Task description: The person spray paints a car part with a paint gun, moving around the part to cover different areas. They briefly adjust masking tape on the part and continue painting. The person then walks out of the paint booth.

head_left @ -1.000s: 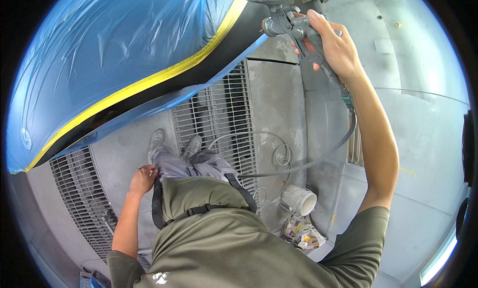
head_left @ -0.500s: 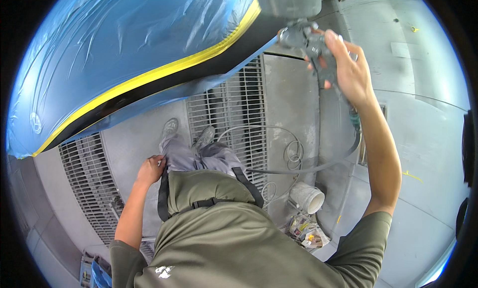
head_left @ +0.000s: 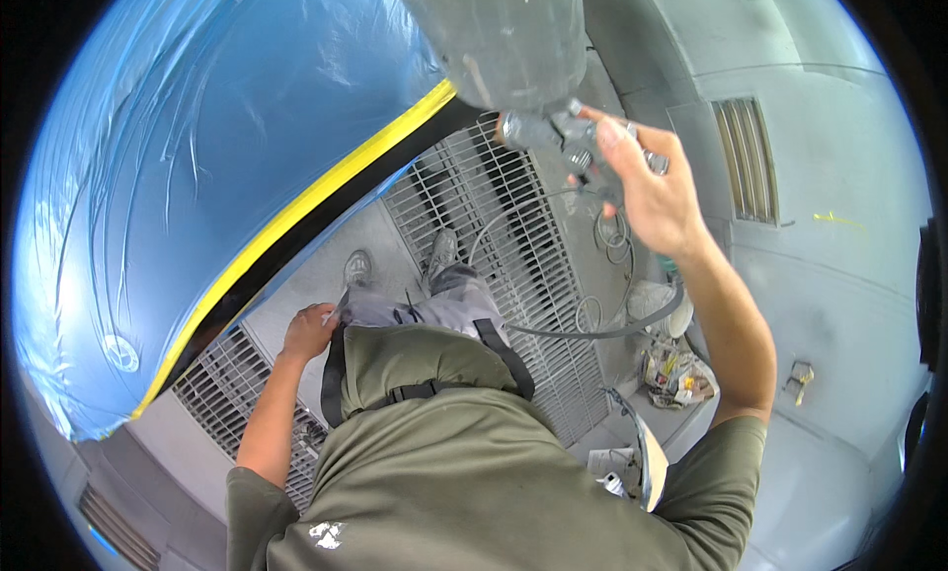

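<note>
In my raised right hand (head_left: 652,181) is a paint spray gun (head_left: 553,137), my fingers wrapped round its grip. A large, cloudy grey cup (head_left: 499,48) sits on top of the gun. From its grip a dark air hose (head_left: 612,332) curves down behind my wrist and back toward my waist. The gun's front points left, close to a panel covered in blue masking film (head_left: 247,176). Along the panel's lower edge run yellow tape (head_left: 380,140) and a bare black strip (head_left: 395,154). My left hand (head_left: 310,331) is closed beside my thigh, on something pale I cannot make out.
Slatted floor grates (head_left: 533,245) lie under and beside my feet. A thin coiled hose (head_left: 614,235) rests on the floor at right, near a whitish bucket (head_left: 662,303) and a bag of crumpled waste (head_left: 681,374). A slatted vent (head_left: 748,161) lies further right.
The spray gun and my right hand have moved left and slightly down in the picture. The view has turned, and the cup shows more fully. My left hand stays by my thigh.
</note>
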Tool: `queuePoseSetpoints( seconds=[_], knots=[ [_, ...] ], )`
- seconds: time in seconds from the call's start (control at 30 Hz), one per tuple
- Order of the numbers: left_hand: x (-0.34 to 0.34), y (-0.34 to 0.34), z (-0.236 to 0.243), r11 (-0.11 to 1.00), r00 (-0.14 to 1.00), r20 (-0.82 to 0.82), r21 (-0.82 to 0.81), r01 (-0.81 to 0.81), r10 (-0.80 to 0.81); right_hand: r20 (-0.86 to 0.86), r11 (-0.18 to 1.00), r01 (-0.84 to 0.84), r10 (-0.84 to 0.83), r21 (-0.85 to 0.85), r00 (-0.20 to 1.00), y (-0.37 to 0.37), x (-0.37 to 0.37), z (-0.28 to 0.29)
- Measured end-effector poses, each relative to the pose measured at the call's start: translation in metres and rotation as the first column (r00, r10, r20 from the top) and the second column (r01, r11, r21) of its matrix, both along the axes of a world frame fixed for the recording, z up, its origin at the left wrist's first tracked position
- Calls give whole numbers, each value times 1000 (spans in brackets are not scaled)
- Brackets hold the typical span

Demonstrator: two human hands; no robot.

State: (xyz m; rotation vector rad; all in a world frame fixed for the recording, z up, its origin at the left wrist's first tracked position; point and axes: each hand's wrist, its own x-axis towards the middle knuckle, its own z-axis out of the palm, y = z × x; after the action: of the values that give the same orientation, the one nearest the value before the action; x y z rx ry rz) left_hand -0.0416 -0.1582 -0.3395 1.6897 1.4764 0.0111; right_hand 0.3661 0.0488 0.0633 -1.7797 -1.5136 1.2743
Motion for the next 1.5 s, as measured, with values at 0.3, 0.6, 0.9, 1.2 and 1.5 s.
queuePoseSetpoints(
  seconds=[0.3,0.6,0.9,1.2,1.5],
  knots=[
    [-74,1,-2,982,998,-45,-184,-42,34,56,992,123,-121,-30,991,-9,0,-18],
    [-64,-14,-15,988,999,-4,-146,49,-50,-74,976,181,-191,-118,979,-17,9,-28],
    [1,16,4,977,984,-138,-169,-132,109,-93,959,211,-196,187,976,102,98,-47],
    [166,70,-34,997,962,-272,-58,-42,24,-169,927,357,-335,119,927,27,262,-89],
    [398,259,-44,695,753,-226,290,658,-618,-287,608,748,-691,266,663,-185,356,-87]
  ],
)
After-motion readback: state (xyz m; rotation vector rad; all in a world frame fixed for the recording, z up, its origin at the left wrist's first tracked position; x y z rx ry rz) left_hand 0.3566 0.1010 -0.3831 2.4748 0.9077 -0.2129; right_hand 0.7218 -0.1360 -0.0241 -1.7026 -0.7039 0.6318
